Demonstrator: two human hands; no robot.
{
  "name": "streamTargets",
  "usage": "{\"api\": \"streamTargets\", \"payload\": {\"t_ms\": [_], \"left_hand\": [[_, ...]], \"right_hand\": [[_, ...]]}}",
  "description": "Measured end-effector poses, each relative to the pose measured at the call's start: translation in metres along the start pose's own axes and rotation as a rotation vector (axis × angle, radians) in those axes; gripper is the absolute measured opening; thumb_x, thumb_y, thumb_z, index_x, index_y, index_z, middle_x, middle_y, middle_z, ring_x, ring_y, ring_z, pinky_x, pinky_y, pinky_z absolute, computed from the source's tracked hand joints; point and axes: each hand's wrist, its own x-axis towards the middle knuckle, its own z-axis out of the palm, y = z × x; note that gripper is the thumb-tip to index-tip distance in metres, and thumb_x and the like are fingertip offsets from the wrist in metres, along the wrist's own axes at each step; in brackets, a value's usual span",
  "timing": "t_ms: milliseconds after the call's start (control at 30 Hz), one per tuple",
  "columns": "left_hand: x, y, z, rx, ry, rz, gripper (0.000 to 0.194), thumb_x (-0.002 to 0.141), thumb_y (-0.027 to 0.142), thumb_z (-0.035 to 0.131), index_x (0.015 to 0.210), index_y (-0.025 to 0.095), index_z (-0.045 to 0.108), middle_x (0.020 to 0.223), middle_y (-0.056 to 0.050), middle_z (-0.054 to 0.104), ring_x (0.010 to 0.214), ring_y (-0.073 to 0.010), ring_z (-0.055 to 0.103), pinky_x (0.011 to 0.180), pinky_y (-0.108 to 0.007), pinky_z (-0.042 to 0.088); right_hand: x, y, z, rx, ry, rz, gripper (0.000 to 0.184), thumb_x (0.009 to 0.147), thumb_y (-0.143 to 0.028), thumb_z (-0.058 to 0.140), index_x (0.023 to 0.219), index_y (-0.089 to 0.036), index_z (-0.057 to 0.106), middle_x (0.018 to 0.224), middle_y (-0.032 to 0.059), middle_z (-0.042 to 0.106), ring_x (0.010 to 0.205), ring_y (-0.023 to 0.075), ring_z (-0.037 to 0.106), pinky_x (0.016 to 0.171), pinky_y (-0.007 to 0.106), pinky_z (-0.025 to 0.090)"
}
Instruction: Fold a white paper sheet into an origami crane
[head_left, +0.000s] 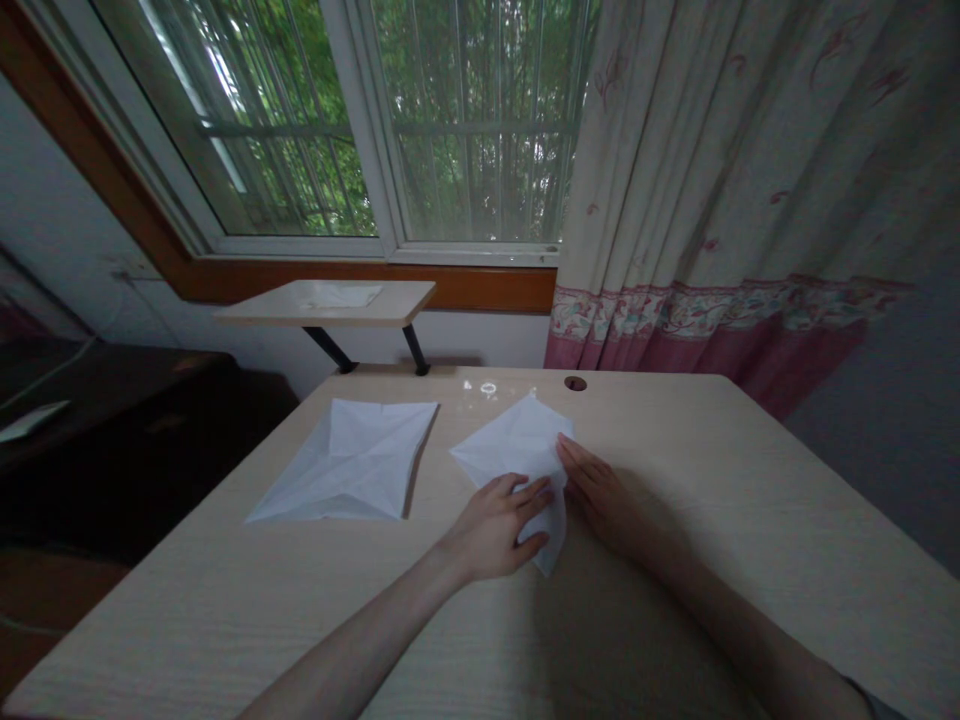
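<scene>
A white sheet of paper (510, 440), partly folded, lies on the desk in front of me with its corners pointing away, left and toward me. My left hand (499, 525) rests on its near part, fingers spread over the surface. At the paper's right edge, my right hand (600, 495) lies with its fingers stretched out and close together, the fingertips touching the edge. The underside of the paper and part of its near half are hidden by my hands. To the left lies a second white sheet of paper (360, 455), opened out, with crossing creases and slightly raised edges.
The pale wooden desk (337, 620) carries a raised shelf (277, 300) at its back left, on black supports, with white paper (345, 296) on it. A round cable hole (575, 383) is near the back edge. Behind are a barred window and a curtain (637, 320).
</scene>
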Motion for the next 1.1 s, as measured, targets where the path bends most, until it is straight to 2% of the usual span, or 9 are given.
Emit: {"api": "streamTargets", "payload": {"t_ms": [133, 233, 400, 500, 667, 800, 900, 1100], "left_hand": [[-0.001, -0.007, 0.002, -0.038, 0.050, -0.021, 0.040, 0.098, 0.027, 0.047, 0.137, 0.017, 0.053, 0.150, -0.007, 0.046, 0.132, -0.0243, 0.046, 0.111, -0.040, 0.041], [-0.002, -0.008, 0.003, -0.044, 0.048, -0.021, 0.041, 0.095, 0.024, 0.050, 0.135, 0.016, 0.055, 0.151, -0.008, 0.045, 0.137, -0.0244, 0.043, 0.112, -0.039, 0.041], [-0.003, -0.008, 0.006, 0.011, 0.080, -0.073, 0.039, 0.093, 0.034, 0.057, 0.131, 0.024, 0.060, 0.143, -0.004, 0.055, 0.133, -0.0288, 0.048, 0.109, -0.047, 0.043], [-0.003, -0.009, 0.009, 0.035, 0.113, -0.111, 0.037, 0.092, 0.037, 0.059, 0.126, 0.025, 0.063, 0.139, -0.002, 0.059, 0.130, -0.0285, 0.051, 0.108, -0.046, 0.044], [-0.002, -0.011, 0.011, 0.010, 0.157, -0.129, 0.030, 0.096, 0.029, 0.052, 0.123, 0.021, 0.063, 0.136, -0.004, 0.062, 0.127, -0.0241, 0.055, 0.108, -0.041, 0.044], [-0.002, -0.010, 0.009, -0.044, 0.176, -0.121, 0.033, 0.096, 0.028, 0.052, 0.127, 0.021, 0.056, 0.130, -0.007, 0.063, 0.121, -0.0235, 0.057, 0.105, -0.041, 0.046], [-0.002, -0.009, 0.007, -0.064, 0.160, -0.105, 0.034, 0.095, 0.025, 0.052, 0.130, 0.022, 0.052, 0.130, -0.007, 0.061, 0.120, -0.0237, 0.057, 0.104, -0.041, 0.046], [-0.003, -0.010, 0.007, -0.019, 0.126, -0.065, 0.042, 0.094, 0.018, 0.050, 0.134, 0.029, 0.053, 0.143, -0.006, 0.049, 0.127, -0.0248, 0.050, 0.107, -0.044, 0.043]], "right_hand": [[0.001, -0.001, 0.000, 0.053, 0.015, 0.033, 0.066, 0.099, -0.013, 0.033, 0.157, -0.023, 0.004, 0.157, 0.0128, 0.034, 0.145, 0.0214, 0.030, 0.113, 0.047, 0.041], [0.002, -0.001, 0.001, 0.052, 0.026, 0.046, 0.064, 0.100, -0.016, 0.034, 0.157, -0.023, 0.006, 0.156, 0.0131, 0.034, 0.145, 0.0221, 0.030, 0.113, 0.048, 0.041], [0.003, -0.004, 0.001, -0.056, -0.019, 0.033, 0.065, 0.099, -0.020, 0.041, 0.157, -0.021, 0.012, 0.156, 0.0116, 0.035, 0.147, 0.0280, 0.024, 0.113, 0.054, 0.038], [0.001, -0.005, 0.002, -0.101, -0.039, 0.068, 0.066, 0.098, -0.023, 0.043, 0.157, -0.021, 0.013, 0.157, 0.0113, 0.035, 0.146, 0.0302, 0.025, 0.112, 0.055, 0.038], [0.000, -0.005, 0.003, -0.066, -0.053, 0.066, 0.070, 0.096, -0.021, 0.043, 0.157, -0.021, 0.008, 0.156, 0.0123, 0.035, 0.144, 0.0256, 0.031, 0.111, 0.050, 0.039], [0.003, -0.006, 0.000, -0.004, -0.056, 0.032, 0.070, 0.096, -0.017, 0.040, 0.157, -0.021, 0.006, 0.157, 0.0125, 0.034, 0.146, 0.0229, 0.028, 0.113, 0.049, 0.037], [0.003, -0.006, -0.002, 0.042, -0.054, 0.011, 0.070, 0.096, -0.016, 0.039, 0.157, -0.021, 0.005, 0.157, 0.0136, 0.033, 0.146, 0.0226, 0.027, 0.113, 0.050, 0.037], [0.002, -0.005, -0.001, 0.070, -0.038, 0.002, 0.069, 0.096, -0.017, 0.041, 0.157, -0.020, 0.009, 0.156, 0.0147, 0.034, 0.145, 0.0238, 0.029, 0.112, 0.051, 0.039]]}}
